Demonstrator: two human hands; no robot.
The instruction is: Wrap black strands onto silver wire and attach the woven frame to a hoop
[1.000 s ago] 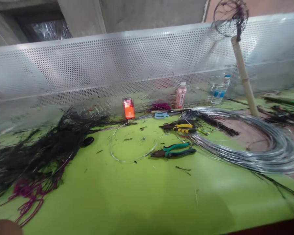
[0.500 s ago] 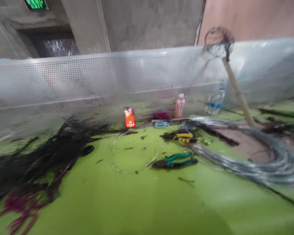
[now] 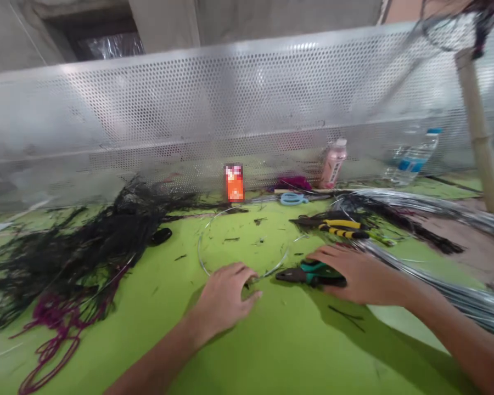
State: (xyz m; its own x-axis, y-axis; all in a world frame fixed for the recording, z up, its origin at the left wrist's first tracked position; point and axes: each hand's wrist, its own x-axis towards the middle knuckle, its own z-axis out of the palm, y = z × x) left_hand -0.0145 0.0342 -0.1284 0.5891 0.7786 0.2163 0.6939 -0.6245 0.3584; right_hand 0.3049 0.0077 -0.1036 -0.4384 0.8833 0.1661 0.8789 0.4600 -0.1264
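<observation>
1. Both hands have just come into view; half a second ago neither shows. Taking the wire ring [image 3: 279, 264] as the middle of a clock face, the left hand [image 3: 226, 299] is at seven o'clock, the right hand [image 3: 356, 274] between three and four.
2. Left: its fingers are loosely curled, thumb well apart from them, over the ring's near edge. They do not look closed on anything; whether they touch the wire, I cannot tell.
3. Right: its fingers reach across the handles of the green pliers [image 3: 297, 275], partly hiding them. I cannot tell whether the grip has closed. The pliers' head points to nine o'clock, near the ring.
4. The ring lies on the worktop [image 3: 271, 356], with what looks like an end at three o'clock.
5. My reading is that the work now centres on wire and pliers, one hand at each.
6. Yellow-handled pliers [image 3: 341, 224] lie at three o'clock, a big coil of wire [image 3: 469, 299] farther out that way, black stringy stuff [image 3: 107, 230] at nine and purple cord [image 3: 49, 310] at eight.
</observation>
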